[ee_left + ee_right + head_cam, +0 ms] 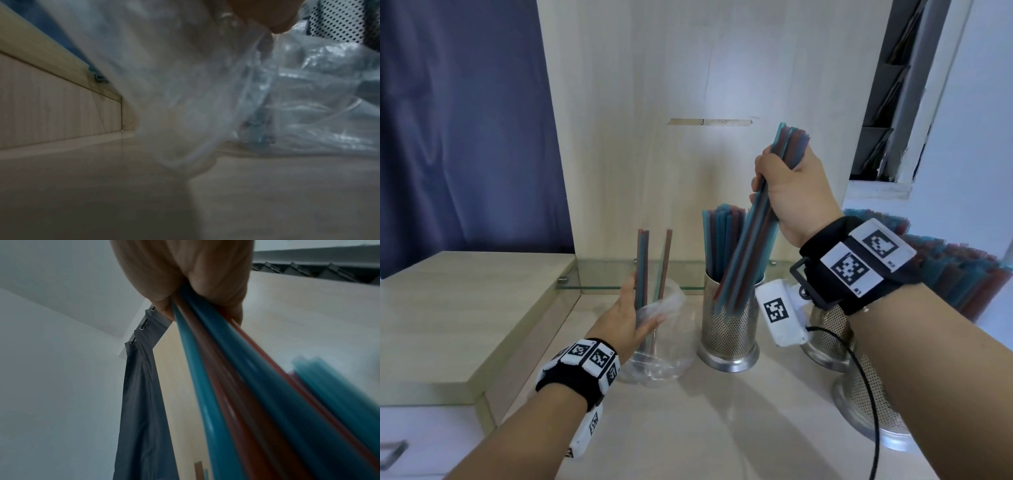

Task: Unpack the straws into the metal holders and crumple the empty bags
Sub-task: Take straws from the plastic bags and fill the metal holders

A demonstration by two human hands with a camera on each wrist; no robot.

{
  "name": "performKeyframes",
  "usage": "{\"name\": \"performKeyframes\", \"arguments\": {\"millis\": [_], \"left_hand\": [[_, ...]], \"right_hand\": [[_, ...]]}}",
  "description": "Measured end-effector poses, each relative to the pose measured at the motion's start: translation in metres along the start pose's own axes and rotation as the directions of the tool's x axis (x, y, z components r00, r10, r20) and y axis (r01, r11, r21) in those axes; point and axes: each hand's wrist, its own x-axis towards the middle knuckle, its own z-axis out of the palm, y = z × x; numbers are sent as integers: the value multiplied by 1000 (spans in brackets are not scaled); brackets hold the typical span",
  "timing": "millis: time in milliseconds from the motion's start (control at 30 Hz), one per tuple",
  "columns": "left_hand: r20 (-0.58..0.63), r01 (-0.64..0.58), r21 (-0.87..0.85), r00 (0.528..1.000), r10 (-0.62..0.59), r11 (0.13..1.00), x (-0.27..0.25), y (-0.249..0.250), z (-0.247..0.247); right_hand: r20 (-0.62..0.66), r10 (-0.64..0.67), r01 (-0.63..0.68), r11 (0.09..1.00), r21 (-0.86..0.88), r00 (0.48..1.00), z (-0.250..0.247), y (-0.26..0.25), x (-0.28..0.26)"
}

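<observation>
Right hand point(789, 192) grips smooth tubular straws point(748, 236).

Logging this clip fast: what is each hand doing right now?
Left hand: holds the clear plastic bag with a few straws left inside.
Right hand: grips a bundle of straws.

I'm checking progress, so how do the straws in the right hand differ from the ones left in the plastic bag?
The bundle in the right hand is thick, many straws gripped together, tilted, its lower ends over the metal holder. The straws in the plastic bag are only a few, nearly upright, steadied by the left hand. Both are blue and red straws.
</observation>
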Motion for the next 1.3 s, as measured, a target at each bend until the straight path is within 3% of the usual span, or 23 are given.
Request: {"name": "performKeyframes", "arguments": {"millis": [233,467,667,867,1067,1167,1300], "left_hand": [[-12,-7,11,1000,7,1000,-1,2,2],[-43,10,-60,999,-12,998,-3,4,0],[-53,10,-109,998,-15,994,-2,3,0],[-77,-13,-100,997,6,995,0,0,1],[-84,-54,-98,995,46,994,5,-11,6],[-91,-37,-46,995,33,998,5,-10,6],[-90,-16,-32,996,14,999,5,-4,4]], "right_hand": [[-22,-37,36,999,-31,999,-24,0,-3],[-40,-36,40,995,96,999,2,15,-25],[222,107,-77,987,-142,969,26,38,-51],[127,109,-90,985,-146,986,52,81,-79],[144,185,-163,975,-152,972,62,108,-95],[151,257,-238,962,-134,955,64,110,-96],[45,204,-201,978,-55,978,62,99,-81]]}}
